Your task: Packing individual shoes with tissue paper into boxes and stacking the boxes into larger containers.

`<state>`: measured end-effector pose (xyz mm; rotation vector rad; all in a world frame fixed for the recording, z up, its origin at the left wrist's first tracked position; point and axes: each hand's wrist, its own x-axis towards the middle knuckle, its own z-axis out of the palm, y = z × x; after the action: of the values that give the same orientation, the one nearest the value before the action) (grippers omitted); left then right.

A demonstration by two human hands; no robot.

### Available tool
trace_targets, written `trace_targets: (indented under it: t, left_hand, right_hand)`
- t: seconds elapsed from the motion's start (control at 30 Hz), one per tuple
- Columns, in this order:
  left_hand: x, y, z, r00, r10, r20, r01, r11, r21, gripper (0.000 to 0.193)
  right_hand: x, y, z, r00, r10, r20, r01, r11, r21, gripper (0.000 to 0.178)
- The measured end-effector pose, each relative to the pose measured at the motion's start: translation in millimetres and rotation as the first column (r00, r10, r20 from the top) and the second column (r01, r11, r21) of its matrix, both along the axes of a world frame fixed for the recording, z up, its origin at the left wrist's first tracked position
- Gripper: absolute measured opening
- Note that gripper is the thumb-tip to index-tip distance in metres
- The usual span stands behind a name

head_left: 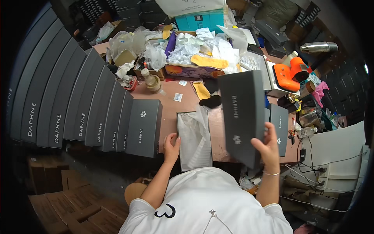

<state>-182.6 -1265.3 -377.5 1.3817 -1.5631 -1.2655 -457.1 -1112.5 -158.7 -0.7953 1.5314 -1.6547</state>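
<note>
Lower end of raised grey lid (241, 121) was blurred. Grey box (281, 121) was partly covered by right hand (269, 148). Floor of open box (210, 150) was hidden under white tissue (193, 142). Leftmost stacked box (19, 66) was cut off by dark rim.

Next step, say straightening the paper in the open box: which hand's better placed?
Left, probably. The left hand is at the open box's left edge, near the paper; the right hand is farther off, holding a grey lid.
</note>
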Motion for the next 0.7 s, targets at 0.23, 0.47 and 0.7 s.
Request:
trace_targets:
  t: [0.23, 0.47, 0.7]
  left_hand:
    - [-20, 20, 30, 0.812, -0.445, 0.377, 0.575, 0.717, -0.394, 0.035]
    - [-66, 54, 40, 0.61, -0.756, 0.24, 0.787, 0.543, -0.293, 0.043]
    - [-41, 35, 32, 0.623, -0.723, 0.298, 0.78, 0.551, -0.295, 0.053]
  right_hand:
    - [-78, 78, -134, 0.42, 0.373, -0.827, 0.371, 0.761, 0.532, 0.042]
    - [-18, -6, -93, 0.676, -0.025, -0.736, 0.255, 0.946, 0.202, 0.036]
    - [3, -19, -96, 0.908, 0.017, -0.418, 0.07, 0.979, 0.192, 0.028]
